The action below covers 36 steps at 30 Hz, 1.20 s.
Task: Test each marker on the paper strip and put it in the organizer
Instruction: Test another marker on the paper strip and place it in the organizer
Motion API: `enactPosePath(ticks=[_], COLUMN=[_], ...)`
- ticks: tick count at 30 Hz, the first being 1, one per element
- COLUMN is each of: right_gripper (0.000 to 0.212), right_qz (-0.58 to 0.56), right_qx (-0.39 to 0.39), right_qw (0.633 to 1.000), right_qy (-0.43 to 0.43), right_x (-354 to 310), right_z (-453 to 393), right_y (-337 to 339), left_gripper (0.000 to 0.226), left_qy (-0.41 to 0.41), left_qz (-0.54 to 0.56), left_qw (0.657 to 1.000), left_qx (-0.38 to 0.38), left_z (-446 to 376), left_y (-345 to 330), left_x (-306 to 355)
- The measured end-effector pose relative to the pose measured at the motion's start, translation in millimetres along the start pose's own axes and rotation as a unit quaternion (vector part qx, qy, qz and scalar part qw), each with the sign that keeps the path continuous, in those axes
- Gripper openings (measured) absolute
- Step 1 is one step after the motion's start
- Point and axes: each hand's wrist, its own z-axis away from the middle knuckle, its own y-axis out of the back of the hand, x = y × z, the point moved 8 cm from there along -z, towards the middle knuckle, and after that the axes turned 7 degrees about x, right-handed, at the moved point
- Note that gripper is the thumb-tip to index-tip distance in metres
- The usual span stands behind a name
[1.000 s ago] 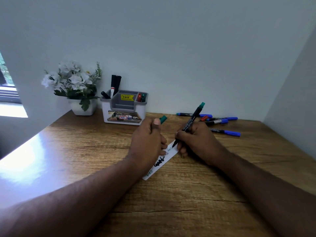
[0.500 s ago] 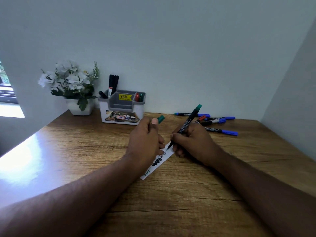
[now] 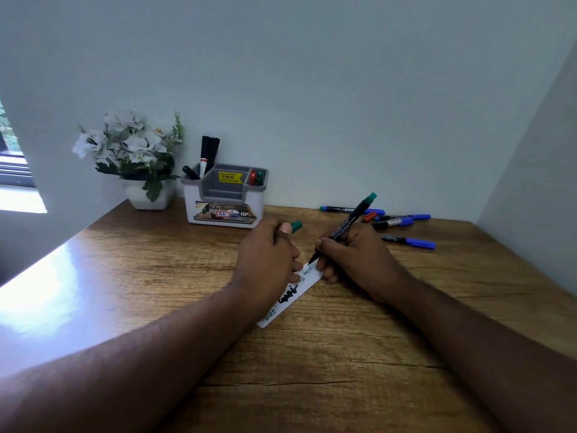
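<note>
A white paper strip (image 3: pixel 295 296) with green and black scribbles lies at an angle on the wooden desk. My right hand (image 3: pixel 356 260) grips a green-ended black marker (image 3: pixel 349 223), its tip at the strip's far end. My left hand (image 3: pixel 268 260) rests on the strip and holds the green cap (image 3: pixel 296 226) between thumb and fingers. The grey and white organizer (image 3: pixel 224 210) stands at the back by the wall. It holds black markers on its left side and a red and a green one on its right.
Several loose markers (image 3: pixel 402 226), mostly blue-capped, lie at the back right of the desk. A white pot of white flowers (image 3: pixel 134 157) stands left of the organizer. Walls close the desk in at the back and right.
The marker tip has shifted slightly along the far end of the strip. Both hands stay in about the same place.
</note>
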Motion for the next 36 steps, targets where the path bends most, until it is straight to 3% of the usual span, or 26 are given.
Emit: enactPosePath(ticks=[6, 10, 13, 23, 29, 36], right_gripper=[0.025, 0.029, 0.031, 0.032, 0.03, 0.039], right_qz=[-0.104, -0.303, -0.366, -0.353, -0.288, -0.182], right_qx=[0.056, 0.077, 0.046, 0.01, -0.026, 0.005], right_qw=[0.993, 0.947, 0.924, 0.931, 0.954, 0.983], right_qy=[-0.019, -0.076, -0.103, -0.09, -0.08, -0.008], right_x=[4, 8, 5, 0, -4, -12], right_z=[-2, -6, -5, -3, 1, 3], right_y=[11, 16, 10, -3, -17, -21], left_gripper=[0.016, 0.018, 0.024, 0.028, 0.028, 0.031], left_qy=[-0.005, -0.005, -0.014, -0.034, -0.087, -0.067], left_qz=[-0.018, -0.022, -0.032, -0.053, -0.049, -0.017], left_qw=[1.0, 1.0, 0.999, 0.998, 0.993, 0.996], left_qx=[0.007, -0.001, -0.001, -0.004, -0.064, -0.055], left_z=[0, 1, 2, 5, 14, 12], left_y=[1, 0, -1, -1, -11, -10], left_x=[0, 0, 3, 10, 21, 19])
